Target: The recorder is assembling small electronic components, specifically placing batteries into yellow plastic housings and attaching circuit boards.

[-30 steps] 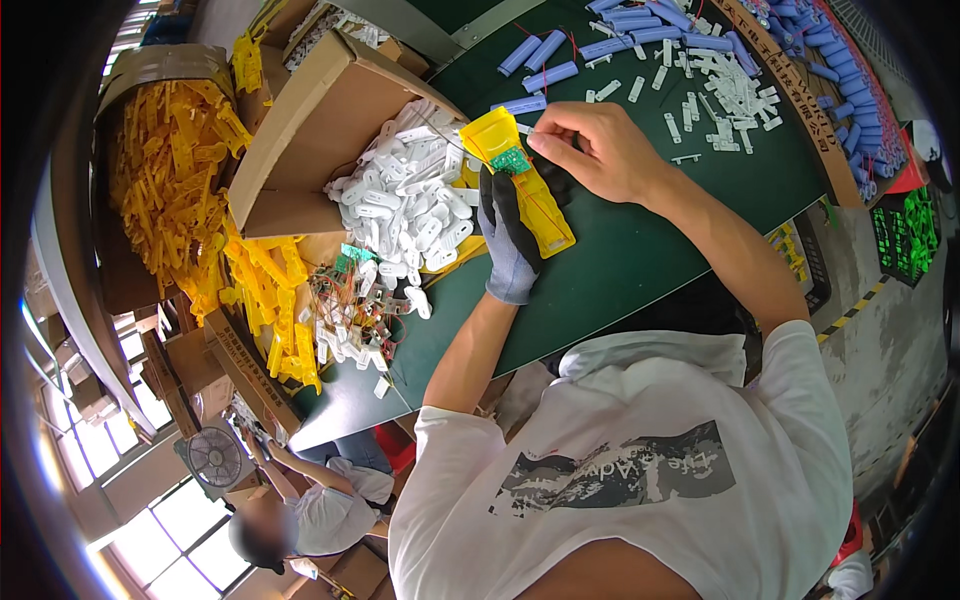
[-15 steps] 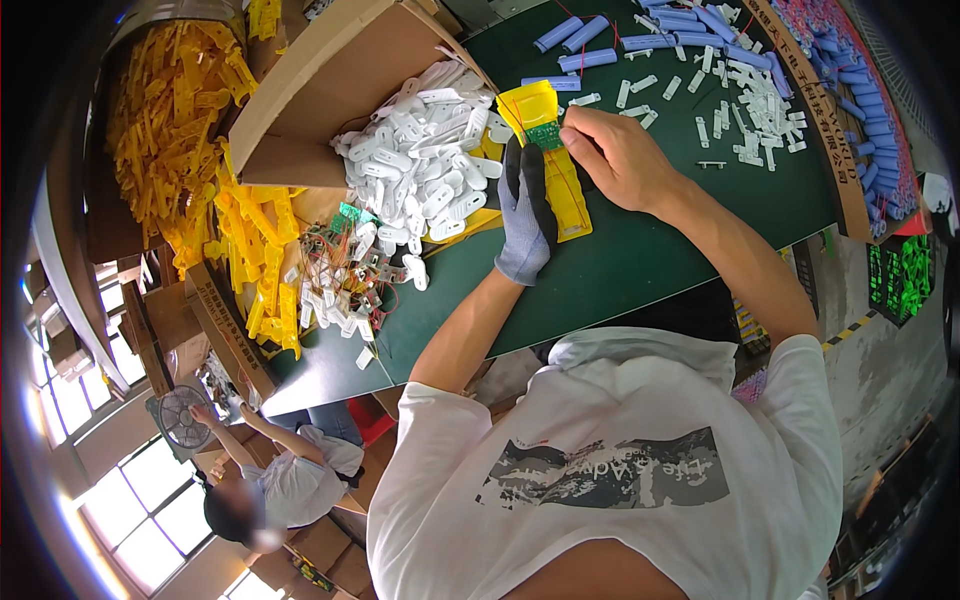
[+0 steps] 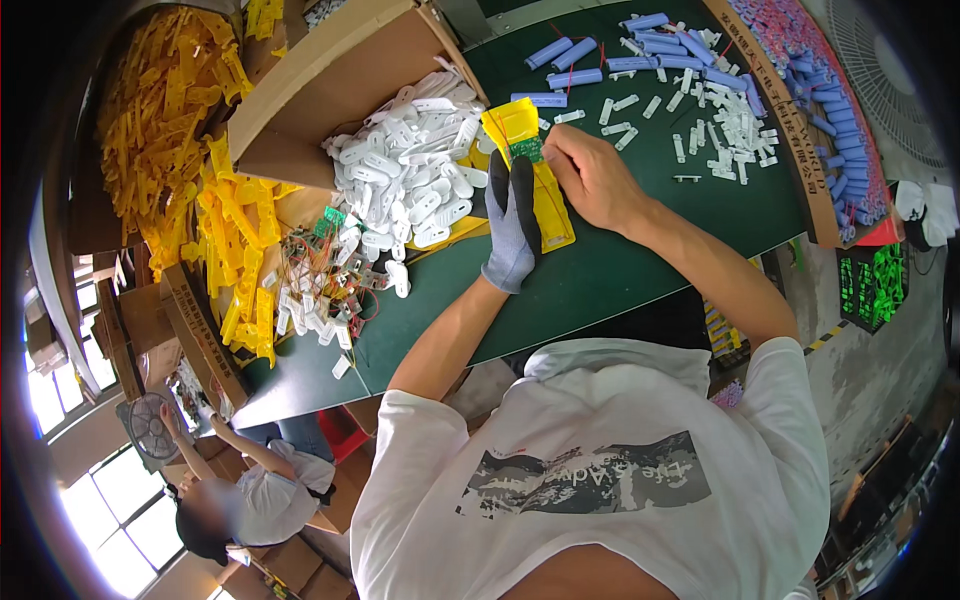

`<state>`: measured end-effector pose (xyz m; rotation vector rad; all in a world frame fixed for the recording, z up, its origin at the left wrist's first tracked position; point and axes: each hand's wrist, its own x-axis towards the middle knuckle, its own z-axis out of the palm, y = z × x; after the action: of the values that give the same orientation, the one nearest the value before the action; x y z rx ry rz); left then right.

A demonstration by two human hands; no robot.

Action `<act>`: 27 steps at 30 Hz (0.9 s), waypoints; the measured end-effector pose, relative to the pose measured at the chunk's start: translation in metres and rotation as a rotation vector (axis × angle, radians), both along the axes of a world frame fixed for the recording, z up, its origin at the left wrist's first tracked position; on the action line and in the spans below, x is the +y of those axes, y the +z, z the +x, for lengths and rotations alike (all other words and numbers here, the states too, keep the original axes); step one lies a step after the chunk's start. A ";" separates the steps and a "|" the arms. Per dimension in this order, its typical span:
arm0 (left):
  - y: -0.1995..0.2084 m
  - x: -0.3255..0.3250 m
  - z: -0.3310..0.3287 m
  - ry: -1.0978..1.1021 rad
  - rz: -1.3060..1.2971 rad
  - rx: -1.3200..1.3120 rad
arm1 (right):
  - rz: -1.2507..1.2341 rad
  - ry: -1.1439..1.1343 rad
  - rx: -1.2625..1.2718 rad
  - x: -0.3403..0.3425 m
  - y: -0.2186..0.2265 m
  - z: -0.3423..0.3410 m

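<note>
Yellow plastic in a long casing [image 3: 556, 215], held over the green tabletop [image 3: 745, 215] in front of the chest, with a small green circuit board [image 3: 526, 149] across its upper part; cannot tell from above about contact with the table below. Note the gloved left hand [image 3: 512, 220] along the casing's left side, with black fingertips pressed together near the board rather than spread. Note, too, the bare right hand [image 3: 590, 175], curled in at the board's right edge with thumb and fingertips drawn close; cannot tell, at this angle, of anything pinched between them. For good work here, probably best to brace the casing firmly from the left, press only lightly from the right, and favour the board's rim over its face to spare the small components. Mind the heap of white oval parts [image 3: 410, 165] close by on the left, spilling from a tipped cardboard box [image 3: 320, 95]; better not to brush it with the glove. Beyond, find small wired pieces [image 3: 315, 285] in a tangle at the lower left, and, on the far right side, blue cells [image 3: 660, 62] beside scattered white strips [image 3: 735, 130].
</note>
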<state>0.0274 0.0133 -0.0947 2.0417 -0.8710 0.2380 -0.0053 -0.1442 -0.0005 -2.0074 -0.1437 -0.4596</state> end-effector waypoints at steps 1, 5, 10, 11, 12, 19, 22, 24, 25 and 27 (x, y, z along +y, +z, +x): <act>-0.014 0.003 0.001 -0.033 -0.023 0.002 | -0.023 -0.033 0.002 0.000 -0.002 -0.002; -0.019 0.022 0.006 -0.012 0.011 0.227 | 0.000 -0.004 -0.089 0.008 -0.014 0.003; 0.071 -0.005 -0.008 -0.110 -0.544 0.933 | -0.211 0.037 0.020 -0.023 0.010 -0.014; 0.080 -0.009 -0.010 -0.102 -0.564 0.929 | -0.309 -0.009 0.090 -0.034 0.018 -0.017; 0.084 -0.012 -0.010 -0.100 -0.636 1.035 | -0.285 -0.078 0.089 -0.047 0.023 -0.019; 0.087 -0.015 -0.003 -0.134 -0.634 1.106 | -0.272 -0.244 0.206 -0.098 0.012 -0.023; 0.095 -0.016 -0.006 -0.132 -0.613 1.120 | -0.231 -0.366 0.071 -0.096 -0.005 -0.019; 0.093 -0.014 -0.004 -0.144 -0.602 1.149 | -0.152 -0.376 0.053 -0.095 -0.008 -0.017; 0.094 -0.014 -0.004 -0.139 -0.609 1.147 | -0.077 -0.402 0.033 -0.096 -0.006 -0.017; 0.097 -0.015 -0.004 -0.158 -0.602 1.157 | -0.078 -0.398 0.031 -0.095 -0.006 -0.018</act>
<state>0.0229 -0.0018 0.0025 1.1994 -0.1622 -0.6507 -0.0232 -0.2391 -0.0065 -2.1227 0.2657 -0.6812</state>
